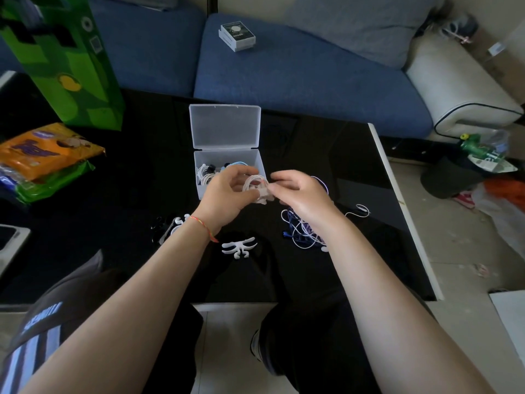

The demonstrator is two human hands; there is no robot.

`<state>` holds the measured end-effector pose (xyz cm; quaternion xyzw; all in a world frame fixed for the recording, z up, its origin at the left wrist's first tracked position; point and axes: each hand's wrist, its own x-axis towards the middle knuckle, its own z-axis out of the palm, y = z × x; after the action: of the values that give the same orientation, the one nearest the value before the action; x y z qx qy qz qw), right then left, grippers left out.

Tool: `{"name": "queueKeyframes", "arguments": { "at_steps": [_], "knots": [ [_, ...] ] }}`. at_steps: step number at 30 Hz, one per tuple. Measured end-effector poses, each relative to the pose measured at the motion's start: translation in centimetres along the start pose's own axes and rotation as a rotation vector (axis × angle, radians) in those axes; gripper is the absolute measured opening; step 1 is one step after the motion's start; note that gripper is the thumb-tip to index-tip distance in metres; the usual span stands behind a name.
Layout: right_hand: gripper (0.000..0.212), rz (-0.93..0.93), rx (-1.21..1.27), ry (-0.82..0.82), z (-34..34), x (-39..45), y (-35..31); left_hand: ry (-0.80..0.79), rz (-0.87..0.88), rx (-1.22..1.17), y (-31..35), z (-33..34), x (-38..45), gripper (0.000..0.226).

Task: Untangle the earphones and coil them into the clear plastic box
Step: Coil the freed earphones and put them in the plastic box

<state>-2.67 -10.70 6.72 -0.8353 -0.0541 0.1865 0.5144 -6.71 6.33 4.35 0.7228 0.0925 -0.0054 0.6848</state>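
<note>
Left hand (227, 191): a white coiled earphone cable on a pale winder (257, 189) is gripped in curled fingers, just in front of the box's near right corner.
Right hand (298, 194): the fingers are pinched at the right side of the same coil, touching it.
Clear plastic box (231, 157): set mid-table with its hinged lid (225, 126) laid open toward the sofa; white, black and light blue coiled earphones (218, 170) are seen inside.
Tangled earphones (304, 228): a knot of white and blue-purple cables is spread on the glossy black table (326, 143), under and beside the right wrist, apart from the box.
White fishbone winder (238, 246): laid flat near the table's front, between the forearms.
More winders (170, 226): white and black pieces are partly hidden by the left wrist.
Table edges: the white right rim (403, 206) lies well right of the tangle; bare table is left between them.
Left side: a green carton (62, 58) and an orange snack packet (48, 152) are kept well apart from the box.
</note>
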Motion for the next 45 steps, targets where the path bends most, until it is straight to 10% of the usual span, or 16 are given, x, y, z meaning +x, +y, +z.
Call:
{"name": "queueKeyframes", "arguments": {
  "at_steps": [12,45],
  "knots": [
    [0.005,-0.023,-0.055,0.050,0.2,-0.1,-0.5,-0.001,-0.038,-0.218,-0.2,-0.9,0.0,0.039],
    [0.011,0.053,0.136,0.140,1.1,-0.9,-1.7,0.014,-0.278,-0.343,0.2,-2.8,-0.1,0.009]
  ]
}}
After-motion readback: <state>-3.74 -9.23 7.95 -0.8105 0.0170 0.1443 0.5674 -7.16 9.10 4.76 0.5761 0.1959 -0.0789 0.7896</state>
